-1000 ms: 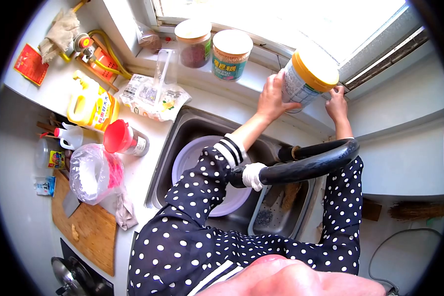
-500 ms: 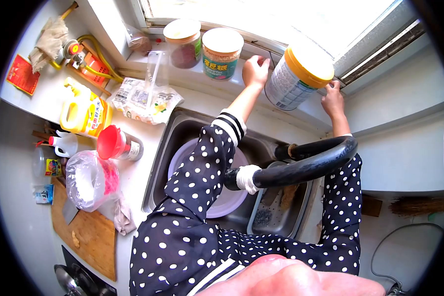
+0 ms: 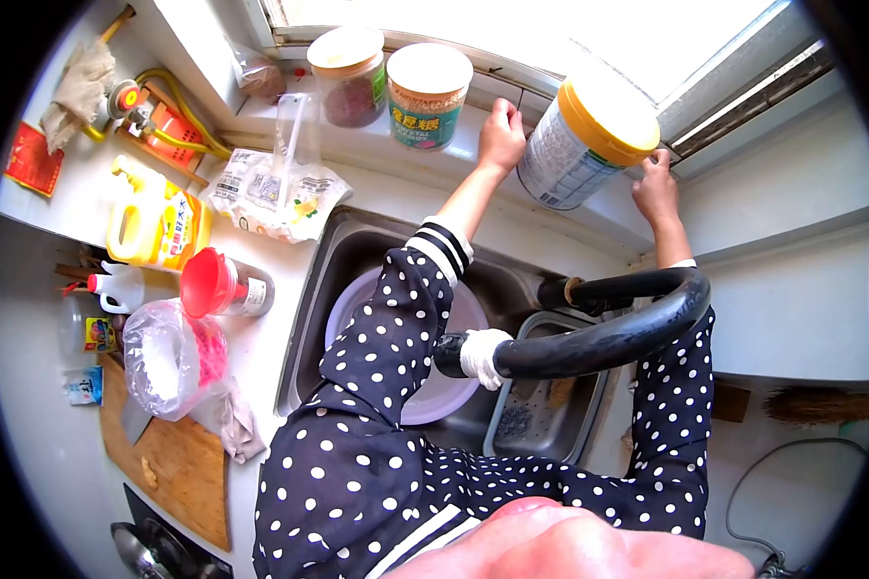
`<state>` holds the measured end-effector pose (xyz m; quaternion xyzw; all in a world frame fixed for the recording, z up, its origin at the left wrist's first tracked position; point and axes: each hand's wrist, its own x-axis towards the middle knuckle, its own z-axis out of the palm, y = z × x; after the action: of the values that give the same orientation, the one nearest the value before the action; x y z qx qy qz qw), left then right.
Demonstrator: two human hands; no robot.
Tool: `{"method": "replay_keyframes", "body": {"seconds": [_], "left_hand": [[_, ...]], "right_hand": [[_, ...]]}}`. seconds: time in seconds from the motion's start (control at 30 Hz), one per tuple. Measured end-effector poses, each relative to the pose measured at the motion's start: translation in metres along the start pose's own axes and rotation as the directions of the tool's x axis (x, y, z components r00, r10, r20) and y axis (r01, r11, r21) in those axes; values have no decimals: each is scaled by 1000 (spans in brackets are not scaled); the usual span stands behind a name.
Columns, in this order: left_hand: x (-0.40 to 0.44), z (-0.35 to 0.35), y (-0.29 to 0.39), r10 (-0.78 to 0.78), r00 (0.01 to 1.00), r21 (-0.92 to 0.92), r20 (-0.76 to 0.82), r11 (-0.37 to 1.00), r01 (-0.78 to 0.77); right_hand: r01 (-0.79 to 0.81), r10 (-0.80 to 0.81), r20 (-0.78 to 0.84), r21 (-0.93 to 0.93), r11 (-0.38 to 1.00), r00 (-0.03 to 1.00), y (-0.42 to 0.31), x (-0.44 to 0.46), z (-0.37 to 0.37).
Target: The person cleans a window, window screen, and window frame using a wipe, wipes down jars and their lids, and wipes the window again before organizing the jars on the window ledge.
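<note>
Lowered since a second ago, the yellow-lidded tub (image 3: 562, 159) stands on the windowsill (image 3: 603, 214) at one o'clock in the head view. Left hand (image 3: 501, 137): beside it, apart, fingers curled together, forearm towards one. Right hand (image 3: 656, 183): near its lid at two, grip unclear. A jar (image 3: 428, 101) reads "CRYSTAL".

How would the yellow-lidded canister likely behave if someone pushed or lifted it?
The yellow-lidded canister should stay stiff, as its wall looks undented. Standing upright on the windowsill, it would probably slide or tip rather than roll. Its broad, smooth side could feel slippery in one hand; opaque walls leave its weight unclear.
</note>
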<state>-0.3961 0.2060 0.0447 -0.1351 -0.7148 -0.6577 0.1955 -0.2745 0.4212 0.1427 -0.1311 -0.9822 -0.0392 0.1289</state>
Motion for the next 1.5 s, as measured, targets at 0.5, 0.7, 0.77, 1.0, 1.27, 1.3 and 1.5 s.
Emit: {"method": "replay_keyframes", "body": {"seconds": [0.5,0.7,0.77,1.0,1.27,1.3,1.5], "left_hand": [[-13,-31,16,-11,964,471,267,874,-120],[-19,-32,13,18,993,201,113,979,-41],[-16,-28,8,78,996,99,37,992,-81],[-8,-24,23,99,981,231,-165,971,-59],[15,-23,44,181,982,597,58,782,-179],[19,-25,44,183,978,640,99,741,-203],[36,-27,51,323,914,775,247,499,-386]], "right_hand": [[-36,36,-2,-18,999,999,-6,-1,-5],[-37,36,-4,-30,999,999,-7,-1,-6],[-34,34,0,-37,999,999,-8,-2,-7],[-38,38,-3,-31,999,999,-6,-1,-5],[-20,20,-1,-22,1000,1000,-5,-2,-8],[-9,9,-13,-11,1000,1000,-5,-2,-7],[-33,32,-18,-8,999,999,-1,0,-1]]}}
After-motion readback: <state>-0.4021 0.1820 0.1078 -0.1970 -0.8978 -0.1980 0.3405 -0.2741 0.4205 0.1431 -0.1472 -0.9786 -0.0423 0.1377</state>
